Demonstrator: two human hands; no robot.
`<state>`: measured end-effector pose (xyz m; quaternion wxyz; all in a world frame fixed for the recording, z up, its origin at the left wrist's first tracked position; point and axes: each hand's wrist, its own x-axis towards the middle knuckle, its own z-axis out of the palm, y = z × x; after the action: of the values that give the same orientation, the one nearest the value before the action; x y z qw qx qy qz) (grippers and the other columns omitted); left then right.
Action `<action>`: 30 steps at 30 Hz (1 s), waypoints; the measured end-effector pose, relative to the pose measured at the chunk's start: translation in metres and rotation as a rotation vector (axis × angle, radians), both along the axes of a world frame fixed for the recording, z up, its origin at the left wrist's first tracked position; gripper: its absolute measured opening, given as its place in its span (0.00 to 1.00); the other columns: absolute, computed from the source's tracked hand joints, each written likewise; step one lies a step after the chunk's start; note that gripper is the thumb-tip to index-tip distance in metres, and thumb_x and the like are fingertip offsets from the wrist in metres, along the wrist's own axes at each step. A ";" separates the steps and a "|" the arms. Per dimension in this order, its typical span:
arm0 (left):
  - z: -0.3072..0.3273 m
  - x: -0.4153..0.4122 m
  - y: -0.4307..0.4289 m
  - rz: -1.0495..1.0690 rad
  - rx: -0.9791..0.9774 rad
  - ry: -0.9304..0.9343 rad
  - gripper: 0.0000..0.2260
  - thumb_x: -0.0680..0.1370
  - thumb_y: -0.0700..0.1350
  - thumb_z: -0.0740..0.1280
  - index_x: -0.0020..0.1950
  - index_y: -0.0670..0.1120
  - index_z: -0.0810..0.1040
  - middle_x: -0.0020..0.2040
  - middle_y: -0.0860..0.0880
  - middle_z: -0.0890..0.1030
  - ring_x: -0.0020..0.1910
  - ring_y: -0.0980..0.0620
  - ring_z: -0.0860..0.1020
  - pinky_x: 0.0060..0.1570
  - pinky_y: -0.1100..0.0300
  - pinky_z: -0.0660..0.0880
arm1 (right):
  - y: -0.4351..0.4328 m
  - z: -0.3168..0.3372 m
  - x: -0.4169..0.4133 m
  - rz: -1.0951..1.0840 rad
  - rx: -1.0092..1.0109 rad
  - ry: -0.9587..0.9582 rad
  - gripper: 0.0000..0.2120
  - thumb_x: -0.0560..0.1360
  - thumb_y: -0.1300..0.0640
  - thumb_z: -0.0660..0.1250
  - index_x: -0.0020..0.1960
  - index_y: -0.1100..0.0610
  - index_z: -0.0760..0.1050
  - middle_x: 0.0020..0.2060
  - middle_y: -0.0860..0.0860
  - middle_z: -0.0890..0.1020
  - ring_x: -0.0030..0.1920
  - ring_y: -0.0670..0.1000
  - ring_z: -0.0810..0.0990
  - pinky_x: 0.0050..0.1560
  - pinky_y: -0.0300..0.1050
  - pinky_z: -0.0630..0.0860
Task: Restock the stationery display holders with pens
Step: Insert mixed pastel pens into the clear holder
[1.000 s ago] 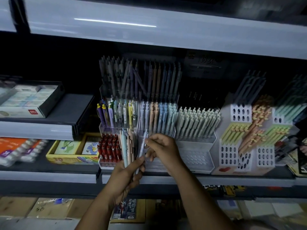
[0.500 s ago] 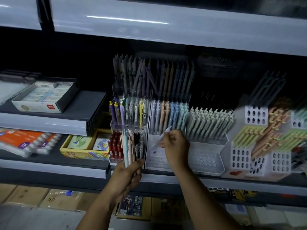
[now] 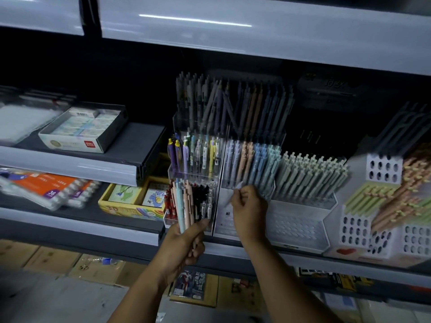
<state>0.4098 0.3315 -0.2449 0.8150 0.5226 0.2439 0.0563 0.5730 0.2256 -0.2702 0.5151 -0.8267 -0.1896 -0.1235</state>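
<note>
The single pen [image 3: 234, 191] is sitting pinched in the fingertips of the right hand [image 3: 249, 206], tilted, with its upper end poking up just below the pastel row in the clear display holder [image 3: 253, 164]. A second ago this pen was being drawn out of the bundle [image 3: 184, 206] down by the left hand; it has since been carried up and to the right, so it is now hanging over the front tier of the holder, which is looking bare apart from small labels. That is suggesting the placing step is under way: the pen is lined up with the holder but is not yet seated in any slot, as far as the blur allows telling.

The left hand [image 3: 184, 243] is wrapping closed around the remaining pastel pens, holding them upright just left of the holder and in front of a smaller clear holder with red and black pens [image 3: 205, 201]. Several pens are waiting there, so restocking is judged to be early.

Right of the holder a white rack of pale green pens [image 3: 310, 176] is standing full, and beyond it perforated pen stands [image 3: 382, 166]. All are resting on the shelf [image 3: 303, 255]
</note>
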 end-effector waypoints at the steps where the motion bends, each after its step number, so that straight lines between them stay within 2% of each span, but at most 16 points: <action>1: 0.000 -0.001 0.000 -0.005 0.028 0.005 0.19 0.77 0.52 0.73 0.34 0.46 0.68 0.28 0.45 0.65 0.22 0.51 0.63 0.23 0.65 0.56 | 0.001 -0.001 0.001 0.004 -0.012 -0.008 0.12 0.81 0.59 0.67 0.40 0.59 0.71 0.31 0.52 0.78 0.31 0.52 0.77 0.30 0.51 0.75; 5: 0.003 -0.003 0.001 -0.045 0.072 -0.001 0.21 0.80 0.54 0.71 0.32 0.45 0.70 0.27 0.44 0.65 0.22 0.50 0.64 0.22 0.65 0.57 | 0.007 -0.009 0.004 0.035 -0.122 -0.043 0.14 0.81 0.60 0.67 0.38 0.56 0.67 0.29 0.52 0.76 0.30 0.51 0.76 0.30 0.48 0.74; 9: 0.006 -0.002 0.000 -0.070 0.089 0.025 0.22 0.80 0.57 0.70 0.32 0.46 0.70 0.26 0.44 0.65 0.22 0.50 0.65 0.24 0.62 0.58 | 0.015 -0.012 -0.002 0.052 -0.234 -0.058 0.15 0.78 0.63 0.67 0.38 0.53 0.65 0.29 0.51 0.70 0.29 0.52 0.70 0.32 0.43 0.63; 12: 0.006 -0.003 0.000 -0.079 0.101 0.022 0.22 0.80 0.58 0.69 0.32 0.46 0.70 0.27 0.44 0.65 0.22 0.50 0.65 0.24 0.63 0.58 | 0.020 -0.008 -0.003 0.042 -0.289 -0.064 0.15 0.78 0.64 0.68 0.38 0.54 0.65 0.29 0.50 0.68 0.29 0.52 0.69 0.34 0.42 0.62; 17: 0.003 -0.003 0.000 -0.083 0.053 -0.035 0.20 0.80 0.55 0.70 0.34 0.46 0.71 0.28 0.44 0.63 0.21 0.51 0.61 0.23 0.64 0.56 | 0.022 -0.008 -0.001 0.064 -0.418 0.002 0.06 0.79 0.62 0.67 0.44 0.62 0.75 0.34 0.58 0.79 0.36 0.56 0.79 0.38 0.42 0.66; 21: 0.003 -0.001 -0.002 -0.080 0.023 -0.043 0.19 0.80 0.50 0.72 0.34 0.45 0.70 0.27 0.45 0.63 0.21 0.52 0.59 0.23 0.63 0.54 | 0.021 -0.006 0.001 0.084 -0.481 0.122 0.07 0.80 0.58 0.68 0.46 0.61 0.76 0.40 0.58 0.81 0.42 0.57 0.81 0.40 0.41 0.68; 23: 0.003 0.001 -0.003 -0.074 0.014 -0.042 0.17 0.79 0.48 0.73 0.34 0.45 0.70 0.28 0.45 0.63 0.21 0.52 0.59 0.23 0.63 0.54 | 0.017 -0.002 0.000 0.068 -0.452 0.173 0.06 0.79 0.58 0.69 0.44 0.58 0.76 0.38 0.55 0.80 0.40 0.54 0.80 0.36 0.38 0.66; 25: 0.001 0.003 -0.004 -0.071 0.005 -0.042 0.17 0.78 0.47 0.73 0.35 0.45 0.70 0.28 0.45 0.64 0.21 0.52 0.60 0.23 0.63 0.54 | 0.011 0.005 -0.006 0.087 -0.336 0.176 0.10 0.79 0.59 0.69 0.40 0.55 0.73 0.34 0.51 0.78 0.34 0.49 0.76 0.32 0.37 0.65; 27: 0.000 0.006 -0.006 -0.082 -0.003 -0.047 0.17 0.79 0.47 0.73 0.35 0.45 0.71 0.28 0.45 0.64 0.21 0.52 0.60 0.24 0.63 0.53 | 0.007 0.017 -0.011 0.171 -0.212 0.197 0.09 0.79 0.59 0.70 0.40 0.54 0.75 0.33 0.48 0.78 0.33 0.45 0.76 0.34 0.36 0.69; 28: -0.001 0.007 -0.007 -0.088 -0.004 -0.046 0.17 0.78 0.47 0.73 0.34 0.45 0.71 0.28 0.45 0.64 0.21 0.53 0.60 0.24 0.63 0.53 | 0.007 0.024 -0.014 0.233 -0.150 0.239 0.09 0.79 0.58 0.70 0.40 0.54 0.77 0.33 0.48 0.80 0.33 0.44 0.78 0.35 0.37 0.72; 30: -0.001 0.010 -0.010 -0.095 0.011 -0.029 0.17 0.78 0.47 0.74 0.34 0.45 0.71 0.27 0.45 0.65 0.21 0.52 0.60 0.24 0.62 0.53 | 0.005 0.042 -0.018 0.368 -0.011 0.341 0.12 0.81 0.54 0.69 0.40 0.58 0.78 0.31 0.55 0.80 0.29 0.47 0.79 0.34 0.42 0.75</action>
<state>0.4201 0.3217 -0.2462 0.8173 0.5373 0.2064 0.0265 0.5550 0.2305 -0.2281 0.5488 -0.7901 -0.2479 0.1146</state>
